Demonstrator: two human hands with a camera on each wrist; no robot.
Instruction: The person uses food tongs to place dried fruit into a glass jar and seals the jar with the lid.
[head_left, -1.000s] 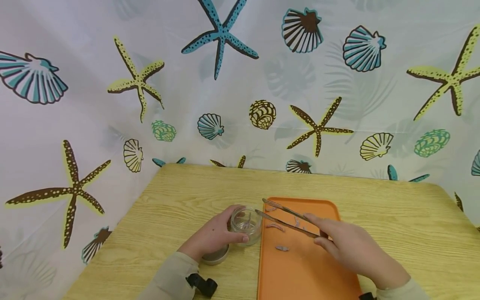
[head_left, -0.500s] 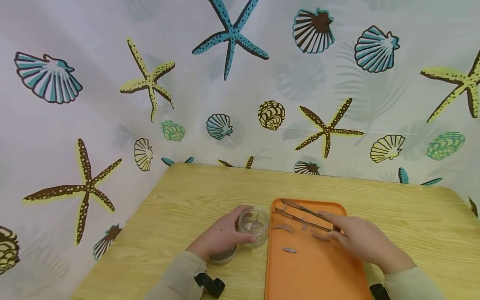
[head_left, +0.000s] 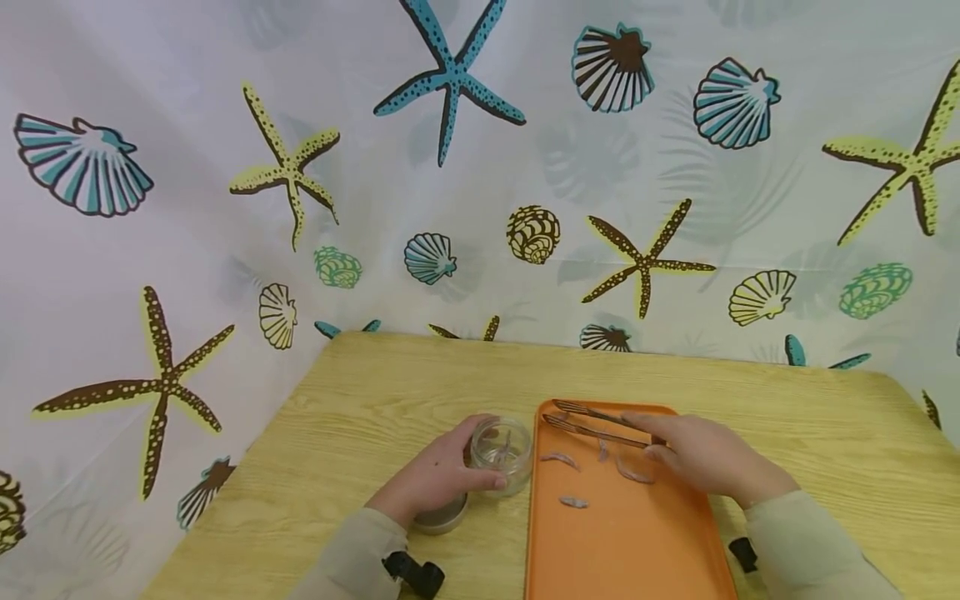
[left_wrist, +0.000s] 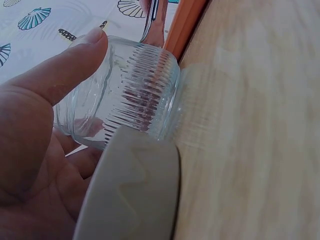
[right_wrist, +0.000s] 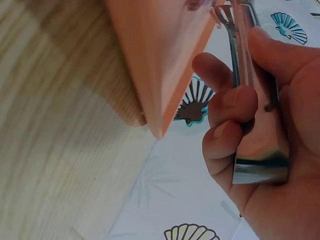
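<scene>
My left hand (head_left: 438,477) holds an open glass jar (head_left: 501,457) by its side, thumb and fingers around it, just left of the orange tray (head_left: 592,550). A thin greyish strip shows inside the jar. In the left wrist view the ribbed jar wall (left_wrist: 140,85) stands on the wood. My right hand (head_left: 701,457) grips metal tongs (head_left: 600,433); the right wrist view shows fingers curled round the tongs' handle (right_wrist: 262,130). The tongs' jaws are spread, tips low over the tray's far left corner. Several small greyish-pink curved pieces (head_left: 560,459) lie on the tray.
A round grey lid (head_left: 441,518) lies on the wooden table (head_left: 360,425), close to the left hand and in front of the jar. Behind the table hangs a white curtain (head_left: 480,200) printed with shells and starfish.
The tongs have moved right from beside the jar's rim to the tray's far left corner and lower. The left hand and jar stay put; the head view shifts slightly.
</scene>
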